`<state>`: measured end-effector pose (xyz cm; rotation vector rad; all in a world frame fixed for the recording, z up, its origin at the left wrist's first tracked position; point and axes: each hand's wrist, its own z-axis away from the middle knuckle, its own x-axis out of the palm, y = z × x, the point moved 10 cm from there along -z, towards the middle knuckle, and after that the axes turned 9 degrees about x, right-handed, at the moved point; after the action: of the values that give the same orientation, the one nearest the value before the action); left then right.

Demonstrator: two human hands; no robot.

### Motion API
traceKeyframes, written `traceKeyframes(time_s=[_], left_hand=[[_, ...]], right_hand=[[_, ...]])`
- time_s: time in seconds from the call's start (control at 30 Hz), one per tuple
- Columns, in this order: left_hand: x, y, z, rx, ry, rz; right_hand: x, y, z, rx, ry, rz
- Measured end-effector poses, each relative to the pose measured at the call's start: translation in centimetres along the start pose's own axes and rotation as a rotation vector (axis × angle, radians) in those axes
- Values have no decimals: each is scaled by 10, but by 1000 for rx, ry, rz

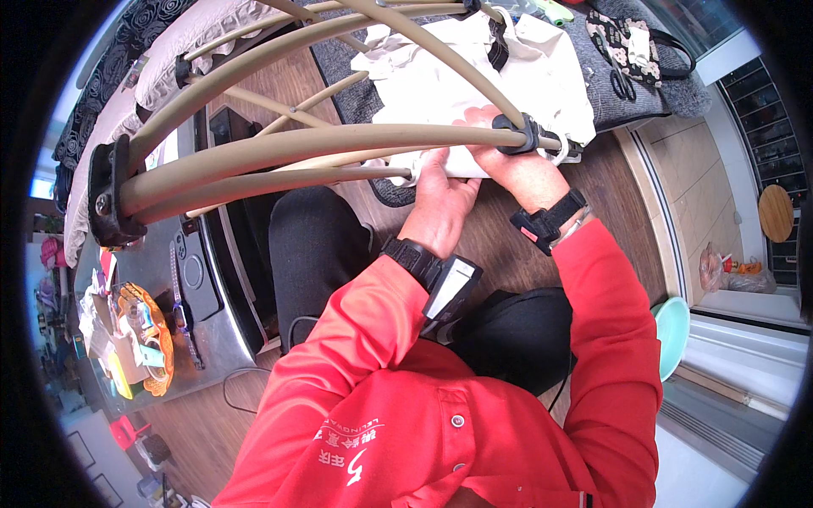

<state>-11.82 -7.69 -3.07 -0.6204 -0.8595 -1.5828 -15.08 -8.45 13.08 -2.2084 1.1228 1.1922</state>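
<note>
In a room with a brown wooden floor (622, 212). Dressed in a red top (406, 406) at the lower centre and black trousers (313, 241), knees bent. Strapped at the left wrist with a small box (453, 288) on a black band, at the right with another black band (550, 222). With the left hand (440, 203), near the centre, gripping the near edge of a white cloth (542, 80) between thumb and fingers, just beside a pole end with a white loop (415, 172). With the right hand (517, 178), just right of there, reaching under a pole and its black joint (518, 135); partly hidden, so cannot tell whether closed on anything. Beyond both hands, with the white cloth spread across the upper centre, and with a frame of tan poles (296, 146) running from a black bracket (106, 195) at the left to the centre and past the top edge. At the lower left, on a grey table (224, 339), beside an orange basket (166, 347) of odds and ends. At the right edge, near a mint-green basin (673, 339). Farther off, at the upper right, past a patterned bag (627, 51) on a grey padded surface (605, 103), to a round wooden board (775, 213)
</note>
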Motion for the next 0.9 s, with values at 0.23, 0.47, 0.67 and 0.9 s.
traceKeyframes(time_s=[0.23,0.47,0.67,0.9], left_hand=[[-2,-1,-2,-11,-26,-6],[-6,-5,-11,-37,-56,22],[7,-14,-7,-171,-192,103],[18,-2,7,-110,-248,23]], right_hand=[[10,7,-7,122,-115,-310],[25,-11,-13,47,-151,48],[27,-27,-8,-49,-125,582],[22,-22,4,-9,-20,341]])
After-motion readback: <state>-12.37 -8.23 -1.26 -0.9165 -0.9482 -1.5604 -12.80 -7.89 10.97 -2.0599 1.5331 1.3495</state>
